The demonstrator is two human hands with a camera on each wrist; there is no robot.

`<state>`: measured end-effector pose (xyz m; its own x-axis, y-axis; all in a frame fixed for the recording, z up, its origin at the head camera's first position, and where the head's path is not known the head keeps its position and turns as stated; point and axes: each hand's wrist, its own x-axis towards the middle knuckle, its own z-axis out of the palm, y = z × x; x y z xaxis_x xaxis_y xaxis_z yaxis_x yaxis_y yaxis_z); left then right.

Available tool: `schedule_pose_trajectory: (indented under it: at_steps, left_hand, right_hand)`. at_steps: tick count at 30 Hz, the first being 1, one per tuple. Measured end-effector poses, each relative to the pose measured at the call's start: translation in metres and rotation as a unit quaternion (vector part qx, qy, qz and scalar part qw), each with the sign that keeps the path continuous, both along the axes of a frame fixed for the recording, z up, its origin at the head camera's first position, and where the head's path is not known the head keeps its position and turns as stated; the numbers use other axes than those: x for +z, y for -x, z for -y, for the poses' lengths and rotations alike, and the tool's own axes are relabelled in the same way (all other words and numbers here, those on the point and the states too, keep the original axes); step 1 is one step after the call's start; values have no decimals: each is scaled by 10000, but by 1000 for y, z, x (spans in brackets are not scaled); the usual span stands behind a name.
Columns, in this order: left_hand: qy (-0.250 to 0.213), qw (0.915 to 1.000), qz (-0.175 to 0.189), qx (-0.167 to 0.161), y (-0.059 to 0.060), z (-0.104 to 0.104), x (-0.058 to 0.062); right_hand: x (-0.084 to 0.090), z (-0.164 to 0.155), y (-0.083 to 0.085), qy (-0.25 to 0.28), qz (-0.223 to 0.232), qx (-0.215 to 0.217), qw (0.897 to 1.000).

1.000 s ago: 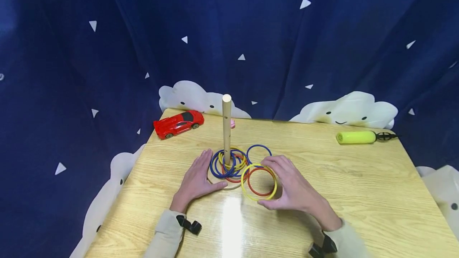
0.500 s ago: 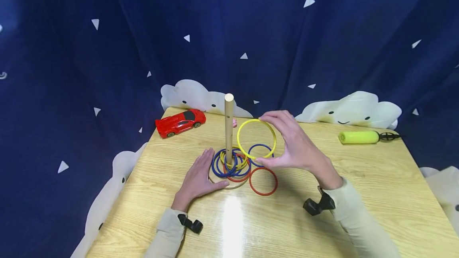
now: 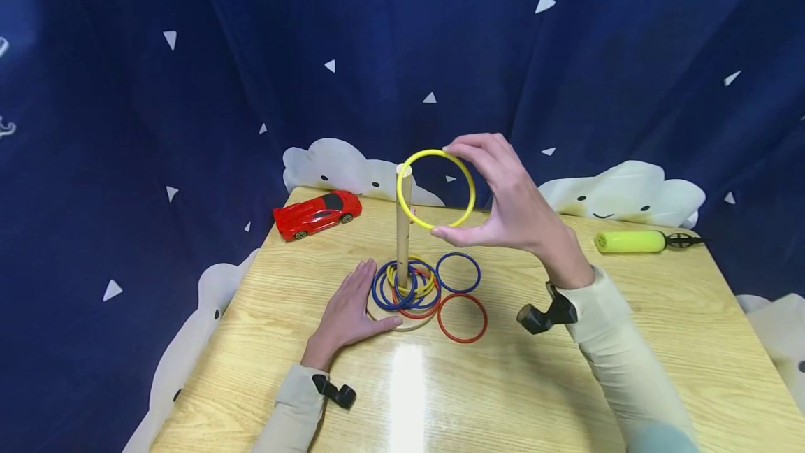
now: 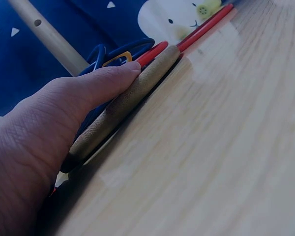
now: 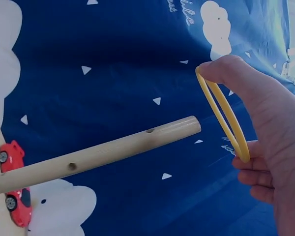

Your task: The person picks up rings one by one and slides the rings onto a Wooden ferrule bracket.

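My right hand (image 3: pixel 512 201) pinches a yellow ring (image 3: pixel 472 191) between thumb and fingers, held up off the table. In the head view the ring's left side overlaps the top of an upright wooden peg (image 3: pixel 403 250); the right wrist view shows the ring (image 5: pixel 229 115) apart from the peg's tip. Several blue, yellow and red rings lie around the peg's foot on a round wooden base (image 3: pixel 411 328). My left hand (image 3: pixel 348 310) rests at the base's left side, fingers extended, its thumb (image 4: pixel 105 81) lying along the rim.
Right of the base, a blue ring (image 3: pixel 479 277) and a red ring (image 3: pixel 463 341) lie on the wooden table (image 3: pixel 516 404). A red toy car (image 3: pixel 317 215) stands at the back left. A yellow-green hand pump (image 3: pixel 629 241) lies at the back right. Behind hangs a blue curtain (image 3: pixel 377 33).
My right hand has lifted the yellow ring from over the red ring on the table up to the height of the peg's top, moving slightly left at the end. My left hand stays put.
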<state>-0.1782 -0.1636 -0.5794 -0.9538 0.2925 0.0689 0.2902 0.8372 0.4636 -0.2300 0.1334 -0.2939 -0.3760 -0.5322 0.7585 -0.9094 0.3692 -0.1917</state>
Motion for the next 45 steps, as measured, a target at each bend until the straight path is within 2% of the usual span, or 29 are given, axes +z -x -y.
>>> schedule_pose_trajectory:
  at_steps: [4, 8, 18, 29, 38, 45]
  left_hand:
    - [16, 10000, 24, -7, 0, 0, 0]
    - [37, 10000, 25, -16, 0, -1, 1]
    - [-40, 10000, -67, -10, 0, 0, 1]
    - [10, 9999, -103, -5, -2, 0, 1]
    - [6, 10000, -92, -13, 1, 0, 1]
    - [-13, 10000, -31, -7, 1, 0, -2]
  right_hand:
    - [7, 8, 9, -31, 104, -13, 9999]
    - [5, 12, 15, -77, 329, -38, 9994]
    - [-27, 16, 22, -387, 556, -30, 9977]
    - [-93, 18, 22, -1007, 1236, -288, 9868]
    - [-154, 19, 29, -1548, 1840, -632, 9686]
    - [-188, 22, 30, -1726, 2125, -734, 9590]
